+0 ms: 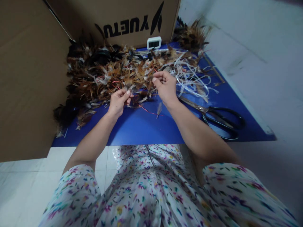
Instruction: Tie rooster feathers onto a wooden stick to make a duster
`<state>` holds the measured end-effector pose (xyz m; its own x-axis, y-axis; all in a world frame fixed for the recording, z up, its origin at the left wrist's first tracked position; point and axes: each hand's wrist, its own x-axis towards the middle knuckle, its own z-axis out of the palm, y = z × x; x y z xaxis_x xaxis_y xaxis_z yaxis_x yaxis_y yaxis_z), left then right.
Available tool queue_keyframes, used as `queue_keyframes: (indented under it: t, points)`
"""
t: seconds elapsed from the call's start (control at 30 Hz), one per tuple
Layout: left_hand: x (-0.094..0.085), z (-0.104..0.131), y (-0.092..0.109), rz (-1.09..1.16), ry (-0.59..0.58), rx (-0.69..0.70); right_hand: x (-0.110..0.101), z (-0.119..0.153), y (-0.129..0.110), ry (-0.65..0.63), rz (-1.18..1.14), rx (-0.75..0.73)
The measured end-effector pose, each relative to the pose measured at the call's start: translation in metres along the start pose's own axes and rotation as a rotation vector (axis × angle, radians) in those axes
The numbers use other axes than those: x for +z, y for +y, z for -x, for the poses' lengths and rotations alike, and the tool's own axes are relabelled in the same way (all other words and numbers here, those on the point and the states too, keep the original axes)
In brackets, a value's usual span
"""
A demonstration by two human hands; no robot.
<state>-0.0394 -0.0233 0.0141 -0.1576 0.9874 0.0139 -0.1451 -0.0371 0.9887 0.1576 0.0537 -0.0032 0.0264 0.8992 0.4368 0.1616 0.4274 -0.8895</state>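
My left hand (118, 101) is closed in a pinch at the near edge of the feather pile, with a small grey-brown feather (129, 87) at its thumb and fingertips. A thin red string (145, 109) trails from near that hand across the blue tabletop. My right hand (165, 85) is raised over the pile, thumb and forefinger pinched together; whatever lies between them is too small to make out. Brown and black feathers (111, 67) are heaped behind both hands. One loose feather (159, 110) rests on the blue table (142, 129) between my forearms.
Black-handled scissors (208, 110) lie right of my right forearm. White ribbons (191, 77) are tangled beyond them. A small white digital timer (154, 43) stands against a cardboard box (132, 19). Another cardboard panel (28, 78) rises at left. More feathers (191, 34) sit at the back right.
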Motion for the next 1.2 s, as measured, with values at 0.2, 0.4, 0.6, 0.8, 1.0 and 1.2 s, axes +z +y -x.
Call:
queue_keyframes:
  t: [0.2,0.4,0.6,0.8,1.0,1.2]
  points:
    - [0.001,0.001,0.000,0.017,-0.011,0.002,0.002,0.014,-0.022,-0.189,0.017,0.002]
    - [0.005,0.004,-0.005,-0.049,-0.065,0.062,0.014,0.029,-0.034,-0.400,-0.041,0.057]
    - [0.004,0.003,-0.006,-0.067,-0.067,0.043,0.011,0.023,-0.028,-0.316,-0.173,0.142]
    - [0.000,0.001,-0.001,-0.074,-0.042,0.077,0.010,0.019,-0.025,-0.263,-0.160,0.207]
    - [-0.028,-0.003,0.035,-0.154,0.109,0.236,0.008,0.015,-0.013,-0.201,-0.040,0.181]
    - [-0.102,0.025,0.065,-0.397,0.327,0.453,0.010,0.012,0.005,-0.165,-0.002,0.105]
